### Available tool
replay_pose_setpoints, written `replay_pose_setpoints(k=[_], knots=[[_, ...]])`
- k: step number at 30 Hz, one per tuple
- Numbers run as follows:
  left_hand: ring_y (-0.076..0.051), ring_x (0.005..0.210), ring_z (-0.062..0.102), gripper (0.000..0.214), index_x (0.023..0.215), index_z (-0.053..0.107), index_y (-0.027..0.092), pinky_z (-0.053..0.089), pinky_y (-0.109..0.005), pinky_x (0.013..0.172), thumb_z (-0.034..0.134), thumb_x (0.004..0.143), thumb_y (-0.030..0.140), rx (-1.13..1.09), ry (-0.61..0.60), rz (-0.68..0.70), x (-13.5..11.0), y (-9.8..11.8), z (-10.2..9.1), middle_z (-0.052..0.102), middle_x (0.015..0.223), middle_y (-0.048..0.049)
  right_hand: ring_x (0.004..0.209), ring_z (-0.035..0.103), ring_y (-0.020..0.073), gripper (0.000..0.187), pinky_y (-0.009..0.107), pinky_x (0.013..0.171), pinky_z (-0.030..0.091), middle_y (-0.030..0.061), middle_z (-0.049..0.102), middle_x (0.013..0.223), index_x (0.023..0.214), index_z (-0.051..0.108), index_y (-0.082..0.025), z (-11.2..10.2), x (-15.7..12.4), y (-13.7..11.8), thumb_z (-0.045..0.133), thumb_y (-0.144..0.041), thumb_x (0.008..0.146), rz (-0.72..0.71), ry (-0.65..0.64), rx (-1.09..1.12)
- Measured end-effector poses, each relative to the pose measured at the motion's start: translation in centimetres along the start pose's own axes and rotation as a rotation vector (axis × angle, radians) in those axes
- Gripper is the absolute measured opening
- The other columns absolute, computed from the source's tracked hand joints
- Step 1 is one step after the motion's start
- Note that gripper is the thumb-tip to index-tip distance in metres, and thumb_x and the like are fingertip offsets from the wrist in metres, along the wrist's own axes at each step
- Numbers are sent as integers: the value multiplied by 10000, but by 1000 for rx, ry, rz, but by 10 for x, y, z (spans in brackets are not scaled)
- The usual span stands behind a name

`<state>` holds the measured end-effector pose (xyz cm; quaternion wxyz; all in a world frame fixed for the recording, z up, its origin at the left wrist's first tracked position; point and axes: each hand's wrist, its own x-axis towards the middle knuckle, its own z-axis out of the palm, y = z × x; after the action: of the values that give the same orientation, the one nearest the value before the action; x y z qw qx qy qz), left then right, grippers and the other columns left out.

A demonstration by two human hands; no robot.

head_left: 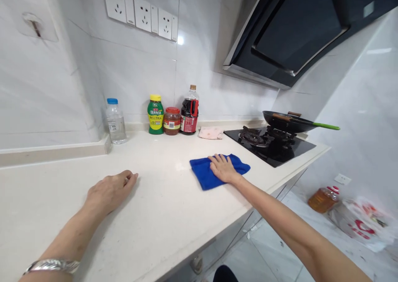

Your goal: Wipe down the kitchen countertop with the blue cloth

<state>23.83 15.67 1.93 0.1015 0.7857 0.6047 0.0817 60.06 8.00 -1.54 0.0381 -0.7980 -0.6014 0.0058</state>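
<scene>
One blue cloth flat beneath my spread right hand, long axis left-right, rumpled end toward one gas cooktop on that hand's right, my left hand loosely closed to its left, three counter bottles and one red-lidded jar beyond, leftward.

“海天蚝油” stands on the green bottle.

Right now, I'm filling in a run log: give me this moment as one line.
left hand: loosely curled on counter; right hand: flat on blue cloth; pan: on stove; pink cloth: beside stove
</scene>
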Motion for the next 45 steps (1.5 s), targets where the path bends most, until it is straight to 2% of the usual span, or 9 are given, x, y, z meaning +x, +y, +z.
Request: replay_pose_setpoints(k=[3,6,10,18,23,28,36,40,45], knots=[[-397,978,677,628,1034,642,253,498,-495,802,156,874,618,-10,-3,4,2,-4,0,724,1009,-198,1552,180,247,551,483,1260,98,31,278,1669,1572,340,-311,-1,-39,-6,226,-456,1053,-180,-15,45],[-391,958,686,607,983,643,265,503,-486,780,173,867,631,-12,8,14,2,-7,0,726,970,-193,1551,188,238,551,511,1267,26,36,318,1651,1553,383,-303,-2,-69,0,213,-462,1053,-314,14,114],[-378,937,689,598,978,644,265,506,-479,776,179,873,626,-10,10,17,2,-8,0,728,958,-186,1557,158,276,649,529,1265,0,104,300,1653,1590,305,-224,1,-81,19,310,-532,1019,-210,98,95],[-362,964,679,599,1031,656,249,514,-467,797,189,901,601,-8,-6,-3,-2,-2,-1,733,982,-152,1543,188,311,645,538,1246,98,67,300,1655,1557,368,-263,6,-30,49,268,-577,1003,65,27,2],[-375,964,683,606,1066,672,243,515,-468,796,195,892,573,-13,-7,-34,-4,2,-1,736,995,-170,1478,270,419,655,655,1163,182,160,395,1576,1505,433,-191,7,19,43,247,-558,994,251,52,-5],[-389,960,687,600,1041,692,240,515,-477,800,204,893,556,18,9,-55,-3,3,2,742,987,-183,1426,315,472,670,730,1103,181,230,429,1514,1439,498,-124,4,65,18,236,-540,983,384,19,5],[-364,1023,689,560,1051,669,247,507,-459,841,193,930,516,68,6,-76,-3,7,9,740,1041,-157,1465,176,551,748,842,1037,123,308,270,1598,1534,363,-41,3,122,-48,230,-516,971,459,-35,53],[-357,1011,696,535,1108,646,218,506,-468,853,193,959,461,100,32,-38,-5,9,13,738,1033,-159,1467,188,538,749,839,1052,94,301,267,1602,1536,354,-35,7,145,-89,226,-507,968,398,-27,55],[-344,1022,701,514,1153,625,177,508,-465,868,216,992,443,135,32,-7,-10,15,12,734,1034,-175,1482,199,488,723,774,1112,96,258,280,1612,1538,360,-71,11,159,-142,222,-509,979,187,-26,52]])
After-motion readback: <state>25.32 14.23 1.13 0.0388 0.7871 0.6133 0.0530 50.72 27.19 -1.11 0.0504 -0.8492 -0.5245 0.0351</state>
